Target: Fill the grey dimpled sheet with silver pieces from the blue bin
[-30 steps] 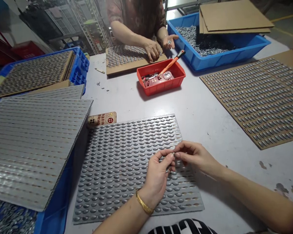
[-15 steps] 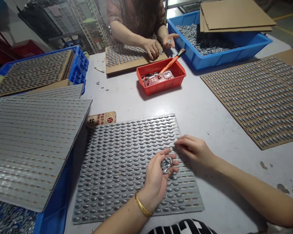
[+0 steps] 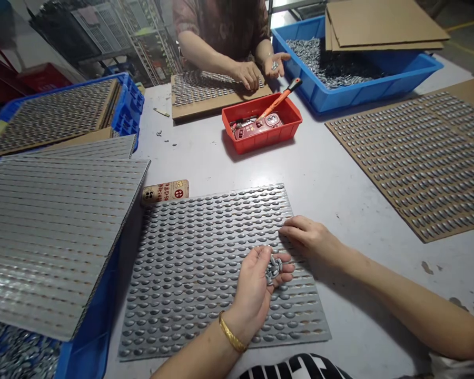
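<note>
1. Head view, looking down over a white work table (image 3: 332, 173) at the person's two forearms, both reaching forward over a grey board (image 3: 209, 268) set with tight rows of oval metal pieces.
2. The left hand (image 3: 253, 297) lies palm up and loosely cupped above the lower part of the board, its wrist bent back and a gold bangle (image 3: 231, 338) at the wrist. A small heap of loose grey metal pieces (image 3: 274, 268) sits in the palm, not pinched.
3. The right hand (image 3: 310, 238) lies palm down, fingers together and gently curved, its fingertips at the board's right edge, just beside the left hand. The forearm runs out low toward the lower right.
4. Left of the board, a second covered sheet (image 3: 51, 237) leans on a blue crate (image 3: 97, 337), with a printed wooden tag (image 3: 165, 192) between them.
5. Across the table, a co-worker rests one hand (image 3: 247, 75) on a smaller board (image 3: 201, 95) and holds the other (image 3: 275, 64) open, palm up. A red tray (image 3: 260, 126) holding an orange-handled tool (image 3: 280, 98) sits close by.
6. To the right lie a cardboard-backed board (image 3: 414, 163) of the same pieces and a blue crate of loose pieces (image 3: 355, 89) under cardboard sheets (image 3: 385, 23).
</note>
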Demonstrator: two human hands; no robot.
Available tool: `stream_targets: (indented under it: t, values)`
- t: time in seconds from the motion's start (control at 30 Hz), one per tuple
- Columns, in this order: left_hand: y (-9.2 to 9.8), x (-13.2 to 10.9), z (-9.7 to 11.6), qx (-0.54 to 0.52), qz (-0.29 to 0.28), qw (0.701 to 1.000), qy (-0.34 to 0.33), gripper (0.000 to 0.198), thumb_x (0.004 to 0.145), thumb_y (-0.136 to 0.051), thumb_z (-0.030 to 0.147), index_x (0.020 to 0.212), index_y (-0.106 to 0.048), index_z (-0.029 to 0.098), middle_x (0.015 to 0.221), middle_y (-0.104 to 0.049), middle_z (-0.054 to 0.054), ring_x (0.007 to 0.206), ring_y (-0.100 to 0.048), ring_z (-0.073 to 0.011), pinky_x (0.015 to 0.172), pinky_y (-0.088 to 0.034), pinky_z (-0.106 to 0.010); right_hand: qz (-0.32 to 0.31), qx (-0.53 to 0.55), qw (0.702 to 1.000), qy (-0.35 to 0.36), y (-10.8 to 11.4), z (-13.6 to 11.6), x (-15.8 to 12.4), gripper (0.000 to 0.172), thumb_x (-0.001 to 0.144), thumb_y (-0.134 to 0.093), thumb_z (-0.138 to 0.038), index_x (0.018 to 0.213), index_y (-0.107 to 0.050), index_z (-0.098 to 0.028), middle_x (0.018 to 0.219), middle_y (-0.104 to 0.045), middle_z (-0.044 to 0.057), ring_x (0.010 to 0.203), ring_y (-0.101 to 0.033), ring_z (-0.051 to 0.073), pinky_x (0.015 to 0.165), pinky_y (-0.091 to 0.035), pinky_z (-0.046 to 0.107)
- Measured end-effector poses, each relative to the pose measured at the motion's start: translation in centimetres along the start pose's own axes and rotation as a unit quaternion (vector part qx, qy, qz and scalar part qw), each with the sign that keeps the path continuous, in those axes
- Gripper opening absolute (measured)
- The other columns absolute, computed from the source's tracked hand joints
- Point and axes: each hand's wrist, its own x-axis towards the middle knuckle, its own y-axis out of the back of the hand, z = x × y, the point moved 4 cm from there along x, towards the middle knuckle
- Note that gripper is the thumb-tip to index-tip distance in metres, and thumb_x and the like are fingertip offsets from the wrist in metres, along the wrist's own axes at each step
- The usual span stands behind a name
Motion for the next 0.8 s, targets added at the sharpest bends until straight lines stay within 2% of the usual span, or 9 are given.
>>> stream_targets:
  t: [0.1, 0.2, 0.27, 0.33, 0.47, 0.6, 0.7, 0.8]
  values:
    - [0.2, 0.0, 0.0, 0.011, -0.002, 1.0, 0.006, 0.031, 0.081, -0.067, 0.044, 0.086, -0.052, 0.017, 0.079, -0.067, -0.006, 0.065, -0.062, -0.0133, 0.059, -0.048, -0.024, 0.056, 0.095, 0.992, -0.058, 1.3, 0.5, -0.3, 0.022, 0.093, -0.047, -0.016, 0.108, -0.063, -0.021, 0.102, -0.064, 0.009, 0.089, -0.062, 0.019, 0.073, -0.053, 0.034]
    - [0.4, 0.1, 0.0, 0.014, 0.015, 1.0, 0.006, 0.032, 0.074, -0.074, 0.043, 0.081, -0.058, 0.015, 0.068, -0.058, 0.0, 0.055, -0.051, -0.0076, 0.05, -0.041, -0.019, 0.107, 0.153, 0.973, -0.139, 2.4, 0.5, -1.2, 0.018, 0.092, -0.051, -0.02, 0.102, -0.065, -0.022, 0.094, -0.066, 0.006, 0.083, -0.062, 0.018, 0.068, -0.052, 0.032]
    - [0.5, 0.2, 0.0, 0.006, 0.026, 1.0, -0.001, 0.032, 0.07, -0.078, 0.04, 0.079, -0.062, 0.014, 0.064, -0.053, 0.002, 0.055, -0.047, -0.006, 0.048, -0.037, -0.017, 0.098, 0.187, 0.965, -0.158, 2.5, -0.3, -2.0, 0.016, 0.092, -0.052, -0.021, 0.099, -0.065, -0.022, 0.091, -0.067, 0.006, 0.082, -0.062, 0.018, 0.068, -0.052, 0.032]
    - [0.3, 0.2, -0.1, 0.002, 0.023, 1.0, -0.003, 0.032, 0.067, -0.08, 0.039, 0.081, -0.066, 0.014, 0.065, -0.052, 0.002, 0.057, -0.046, -0.0061, 0.048, -0.036, -0.017, 0.068, 0.229, 0.96, -0.147, 2.2, -1.8, -2.6, 0.015, 0.092, -0.053, -0.022, 0.1, -0.065, -0.022, 0.092, -0.067, 0.006, 0.083, -0.063, 0.018, 0.07, -0.052, 0.032]
    - [-0.2, 0.2, -0.5, -0.001, -0.007, 1.0, 0.001, 0.036, 0.066, -0.081, 0.036, 0.093, -0.072, 0.014, 0.074, -0.061, -0.003, 0.066, -0.052, -0.0091, 0.055, -0.04, -0.019, 0.044, 0.298, 0.946, -0.122, 1.4, -4.3, -3.0, 0.02, 0.092, -0.054, -0.022, 0.11, -0.063, -0.023, 0.095, -0.067, 0.007, 0.084, -0.063, 0.017, 0.069, -0.053, 0.031]
    - [-0.3, 0.0, -0.7, 0.02, -0.012, 1.0, -0.021, 0.031, 0.066, -0.081, 0.031, 0.09, -0.071, 0.013, 0.075, -0.064, -0.004, 0.067, -0.055, -0.0113, 0.058, -0.043, -0.022, 0.041, 0.312, 0.936, -0.159, 0.9, -4.6, -2.7, 0.018, 0.093, -0.054, -0.024, 0.107, -0.064, -0.023, 0.092, -0.067, 0.005, 0.081, -0.062, 0.016, 0.065, -0.051, 0.029]
    - [0.0, 0.0, -0.7, 0.041, 0.0, 0.998, -0.037, 0.025, 0.065, -0.081, 0.03, 0.078, -0.065, 0.015, 0.066, -0.061, -0.001, 0.061, -0.054, -0.0108, 0.057, -0.043, -0.022, 0.01, 0.3, 0.939, -0.169, 1.0, -4.6, -2.4, 0.015, 0.093, -0.052, -0.023, 0.096, -0.067, -0.022, 0.088, -0.066, 0.004, 0.078, -0.062, 0.015, 0.066, -0.05, 0.029]
    - [0.1, 0.1, -0.8, 0.061, -0.006, 0.997, -0.035, 0.028, 0.063, -0.082, 0.03, 0.075, -0.063, 0.014, 0.063, -0.059, 0.0, 0.055, -0.052, -0.0094, 0.054, -0.041, -0.022, -0.019, 0.306, 0.937, -0.168, 1.4, -4.8, -2.3, 0.016, 0.092, -0.051, -0.02, 0.092, -0.067, -0.021, 0.086, -0.067, 0.003, 0.077, -0.062, 0.015, 0.064, -0.05, 0.027]
